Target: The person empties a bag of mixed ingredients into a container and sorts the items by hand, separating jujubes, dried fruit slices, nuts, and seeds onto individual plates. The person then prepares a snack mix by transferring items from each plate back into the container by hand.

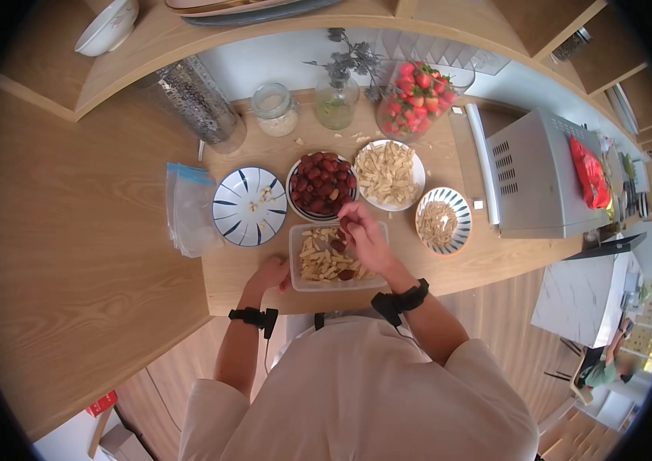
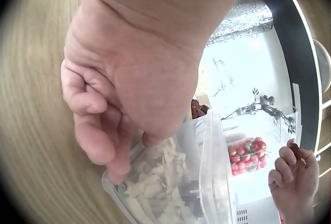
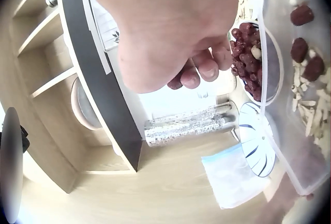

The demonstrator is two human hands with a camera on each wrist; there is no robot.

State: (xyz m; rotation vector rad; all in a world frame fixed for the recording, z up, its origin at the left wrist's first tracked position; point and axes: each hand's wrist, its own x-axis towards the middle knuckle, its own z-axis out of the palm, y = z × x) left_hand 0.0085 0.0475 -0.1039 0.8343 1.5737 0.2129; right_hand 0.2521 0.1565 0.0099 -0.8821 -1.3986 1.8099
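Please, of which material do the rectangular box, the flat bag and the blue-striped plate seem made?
The box looks like smooth, cloudy plastic: its contents show through the walls. The bag seems thin, translucent plastic film, with a blue strip along one edge. The plate is probably glazed ceramic, white and smooth-looking with blue lines, though melamine could look similar.

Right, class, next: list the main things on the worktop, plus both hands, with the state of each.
Plastic tub: open, partly filled
Date bowl: heaped
White plate: piled with pale strips
Small bowl: partly filled
Blue-striped plate: nearly bare, few scraps
Plastic bag: lying flat
Right hand: pinching a date
Left hand: at the tub's corner
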